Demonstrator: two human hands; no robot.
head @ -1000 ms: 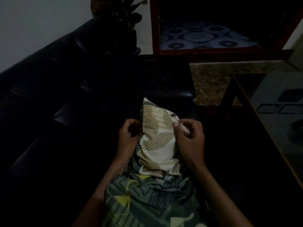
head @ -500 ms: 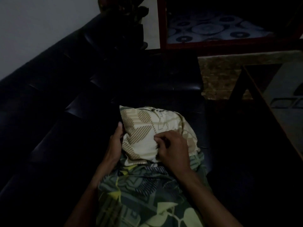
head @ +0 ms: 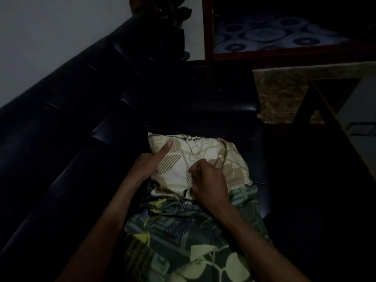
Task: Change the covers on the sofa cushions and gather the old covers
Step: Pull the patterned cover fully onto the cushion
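A cushion in a cream and tan patterned cover (head: 205, 157) lies flat on the black sofa seat (head: 203, 110) in dim light. Its near end sits inside a dark green cover with yellow-green leaf shapes (head: 183, 241), bunched toward me. My left hand (head: 150, 161) grips the cushion's left edge, thumb stretched over the top. My right hand (head: 207, 182) is closed on the cream fabric near where the two covers meet.
The sofa's dark backrest (head: 67, 102) runs along the left. A wooden table edge (head: 335, 123) stands to the right, over a patterned floor (head: 284, 92). A dark plant (head: 162, 15) and a red-framed opening (head: 270, 53) lie beyond the sofa.
The cushion went from upright to lying flat on the seat. My left thumb moved onto its top, and my right hand shifted down toward the covers' junction.
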